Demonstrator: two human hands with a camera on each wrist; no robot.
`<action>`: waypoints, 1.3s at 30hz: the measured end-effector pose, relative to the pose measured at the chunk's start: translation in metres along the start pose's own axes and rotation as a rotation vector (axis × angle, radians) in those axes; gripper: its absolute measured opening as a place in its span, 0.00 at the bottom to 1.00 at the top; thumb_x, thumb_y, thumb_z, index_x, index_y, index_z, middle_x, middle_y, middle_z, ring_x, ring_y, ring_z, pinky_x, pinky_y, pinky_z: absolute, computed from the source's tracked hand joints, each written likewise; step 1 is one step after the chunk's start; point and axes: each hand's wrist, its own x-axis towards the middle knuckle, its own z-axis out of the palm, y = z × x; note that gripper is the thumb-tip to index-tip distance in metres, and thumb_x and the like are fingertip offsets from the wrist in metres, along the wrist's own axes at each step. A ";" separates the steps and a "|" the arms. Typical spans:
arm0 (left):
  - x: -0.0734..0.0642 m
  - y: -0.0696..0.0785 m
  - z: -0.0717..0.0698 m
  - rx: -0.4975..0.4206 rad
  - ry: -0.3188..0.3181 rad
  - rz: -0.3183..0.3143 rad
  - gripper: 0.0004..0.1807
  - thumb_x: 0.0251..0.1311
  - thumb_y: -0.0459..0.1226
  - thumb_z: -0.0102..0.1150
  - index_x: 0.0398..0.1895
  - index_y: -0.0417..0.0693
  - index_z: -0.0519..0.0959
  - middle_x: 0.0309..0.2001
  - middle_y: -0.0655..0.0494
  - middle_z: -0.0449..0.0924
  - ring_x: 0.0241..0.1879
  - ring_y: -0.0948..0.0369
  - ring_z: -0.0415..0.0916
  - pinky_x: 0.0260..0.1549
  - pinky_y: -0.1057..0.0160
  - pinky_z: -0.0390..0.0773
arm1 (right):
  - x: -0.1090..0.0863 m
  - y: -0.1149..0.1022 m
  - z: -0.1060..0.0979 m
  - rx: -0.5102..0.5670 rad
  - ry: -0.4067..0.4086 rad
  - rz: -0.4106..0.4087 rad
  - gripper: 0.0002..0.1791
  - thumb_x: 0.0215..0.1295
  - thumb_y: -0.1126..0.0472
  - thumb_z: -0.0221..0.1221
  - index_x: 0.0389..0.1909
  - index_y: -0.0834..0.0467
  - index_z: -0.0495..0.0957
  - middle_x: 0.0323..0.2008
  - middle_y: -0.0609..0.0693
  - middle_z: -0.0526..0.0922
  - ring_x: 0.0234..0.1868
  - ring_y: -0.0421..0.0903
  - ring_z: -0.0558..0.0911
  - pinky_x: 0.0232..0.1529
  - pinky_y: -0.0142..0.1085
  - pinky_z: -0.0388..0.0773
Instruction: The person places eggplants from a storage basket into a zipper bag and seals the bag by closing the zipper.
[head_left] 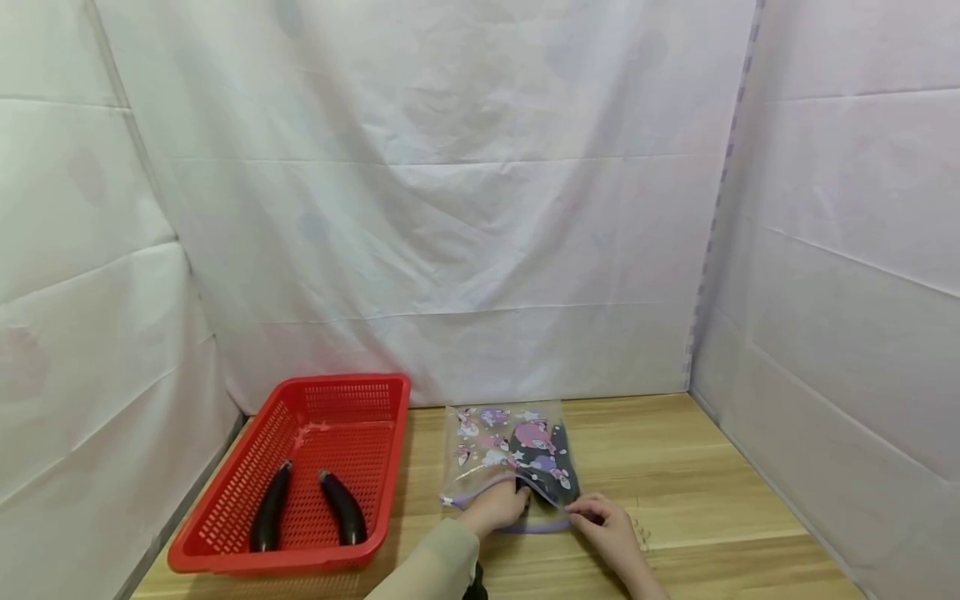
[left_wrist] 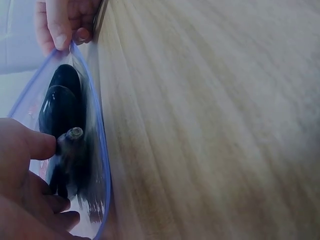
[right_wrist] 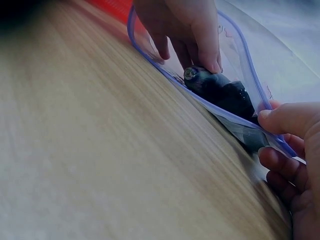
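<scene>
A clear zip bag with pink and purple cartoon prints lies on the table, its purple-edged mouth spread apart toward me. My left hand reaches into that mouth and holds an eggplant near its stem end, thumb on one side. The stem points out of the opening. Deeper in the bag, more dark eggplant shows beside it, partly hidden by the prints in the head view. At the right corner of the mouth, my right hand pinches the purple zip edge between thumb and fingers.
Left of the bag stands a red plastic basket with perforated walls. Two eggplants lie in it, one by the left wall and another nearer the middle. White cloth hangs behind and at both sides of the wooden table.
</scene>
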 end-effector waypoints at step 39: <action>-0.072 0.000 -0.007 0.272 0.161 0.114 0.44 0.63 0.57 0.54 0.75 0.46 0.54 0.64 0.40 0.69 0.61 0.42 0.68 0.54 0.34 0.64 | -0.002 -0.005 0.000 -0.082 0.051 0.004 0.14 0.44 0.73 0.72 0.28 0.52 0.86 0.34 0.45 0.80 0.35 0.37 0.76 0.37 0.28 0.71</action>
